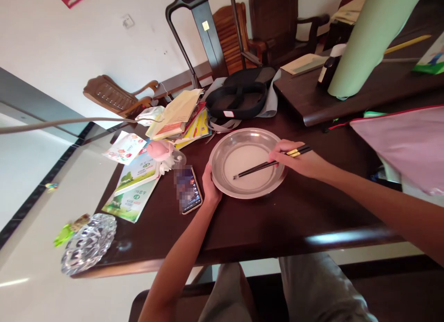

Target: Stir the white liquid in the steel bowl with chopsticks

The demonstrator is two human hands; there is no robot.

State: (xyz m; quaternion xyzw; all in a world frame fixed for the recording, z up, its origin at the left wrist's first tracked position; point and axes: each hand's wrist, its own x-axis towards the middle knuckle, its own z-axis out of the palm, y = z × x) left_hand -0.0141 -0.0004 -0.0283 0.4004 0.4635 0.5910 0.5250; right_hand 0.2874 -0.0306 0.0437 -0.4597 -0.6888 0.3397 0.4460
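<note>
A round metal basin [222,185] sits on the dark wooden table in front of me, with a pale, whitish content across its bottom. My left hand [211,185] is closed on the basin's left rim, its fingers partly hidden behind the wall. Over the right rim, my right hand [289,158] grips a pair of black chopsticks [255,168] with gold bands. Their tips point left and down into the basin, at or just above the pale content; I cannot tell which. Close to my left hand lies a phone [189,190] with its screen lit.
Booklets [133,188], a pink flower ornament [161,151] and a stack of books [176,116] stand at the left. A crystal dish [90,243] sits by the left corner. Behind the basin is a black case [237,100]; a pink pouch [405,146] lies at the right.
</note>
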